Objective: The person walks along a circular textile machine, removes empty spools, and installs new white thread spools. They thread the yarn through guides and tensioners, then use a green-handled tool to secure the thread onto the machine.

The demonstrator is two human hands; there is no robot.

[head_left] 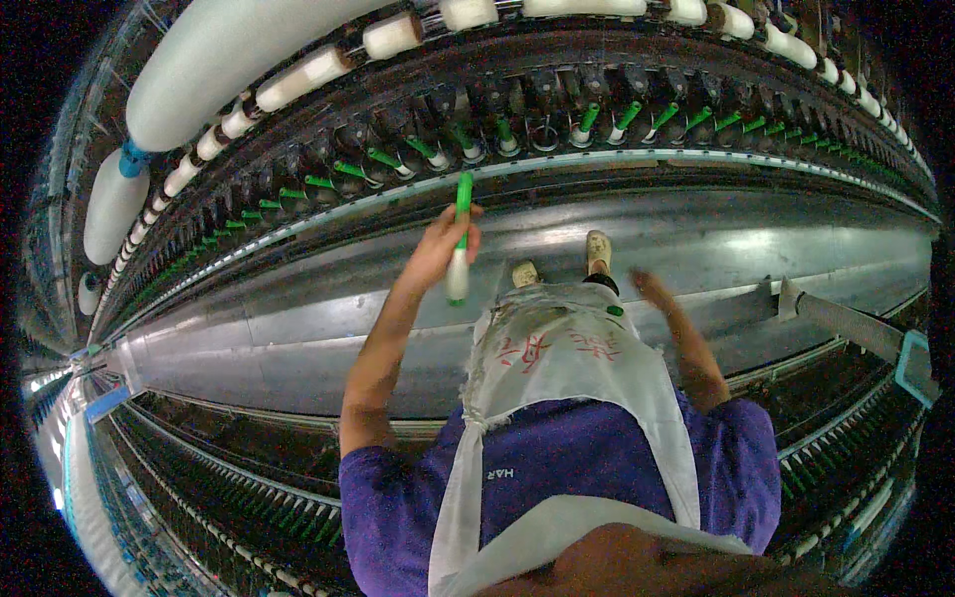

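My left hand (443,247) is closed round a green spinning bobbin (459,274) with white yarn wound on its lower part. It is held upright in front of the spinning frame, apart from the row of spindles. Along that row stand several green bobbins (626,117) with a little white yarn at their bases. One spindle place (543,134) in the middle shows no green bobbin. My right hand (652,287) hangs low over the floor at my right side, dark and smeared, so its fingers cannot be made out.
Large white yarn packages (199,75) hang at the upper left, above white rollers (393,38). A pale rail (686,155) runs below the spindles. Behind me stands another spinning frame (288,512). A grey bar with a blue-edged end (913,366) juts in at the right over the metallic floor (269,328).
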